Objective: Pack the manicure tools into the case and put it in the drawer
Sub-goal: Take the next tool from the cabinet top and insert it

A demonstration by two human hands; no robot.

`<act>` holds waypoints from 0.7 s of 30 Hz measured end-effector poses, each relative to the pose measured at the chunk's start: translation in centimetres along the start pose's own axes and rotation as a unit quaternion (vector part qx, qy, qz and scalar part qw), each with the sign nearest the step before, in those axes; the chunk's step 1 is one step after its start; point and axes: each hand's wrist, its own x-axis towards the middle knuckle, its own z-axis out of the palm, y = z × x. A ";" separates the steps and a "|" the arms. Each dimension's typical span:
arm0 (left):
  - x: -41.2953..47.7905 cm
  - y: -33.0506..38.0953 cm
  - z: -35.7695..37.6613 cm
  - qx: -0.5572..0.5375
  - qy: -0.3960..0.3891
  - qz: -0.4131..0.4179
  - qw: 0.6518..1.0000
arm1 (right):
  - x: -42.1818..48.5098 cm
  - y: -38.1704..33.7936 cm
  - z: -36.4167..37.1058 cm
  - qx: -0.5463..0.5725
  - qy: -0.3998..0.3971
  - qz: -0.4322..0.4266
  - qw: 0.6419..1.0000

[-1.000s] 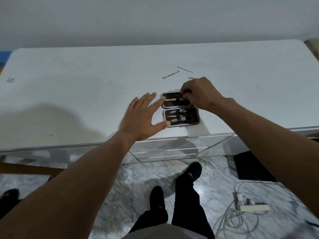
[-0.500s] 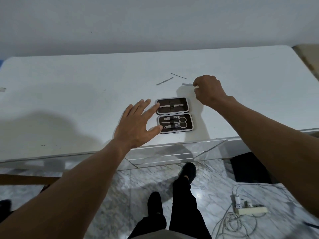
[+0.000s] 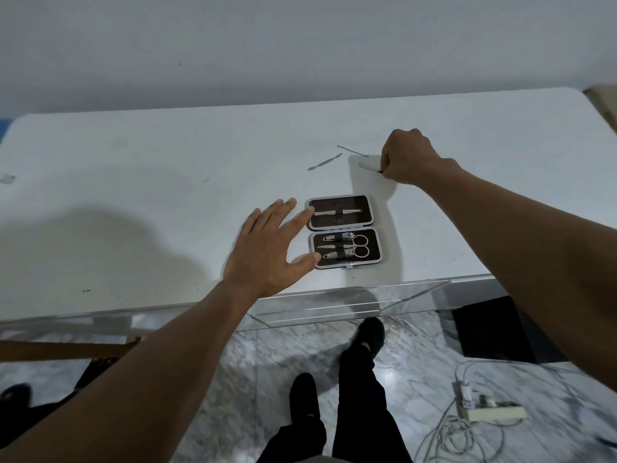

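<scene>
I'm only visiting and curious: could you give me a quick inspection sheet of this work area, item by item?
Surface: white table, with a few dark specks.
Job's things: open case near the front edge, tools strapped in both halves; flat tool and thin tool lie loose behind it.
Clutter: nothing seen.
Hands: left hand open, fingers at the case's left edge; right hand pinches a pale tool.
Cables: power strip and white cord on the floor.
Surroundings: marble floor, plain wall.
</scene>
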 end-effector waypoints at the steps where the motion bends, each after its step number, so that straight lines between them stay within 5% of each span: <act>1: 0.0 0.0 0.0 0.000 0.000 0.000 1.000 | 0.1 -0.1 -0.3 0.000 -0.008 0.004 1.000; 11: 0.1 -0.1 0.0 -0.005 0.001 -0.006 1.000 | 0.4 -0.6 -0.7 0.019 -0.082 0.025 0.996; 21: 0.1 -0.1 0.0 -0.002 0.002 -0.006 1.000 | 0.0 -0.3 -0.7 0.003 -0.042 0.024 0.999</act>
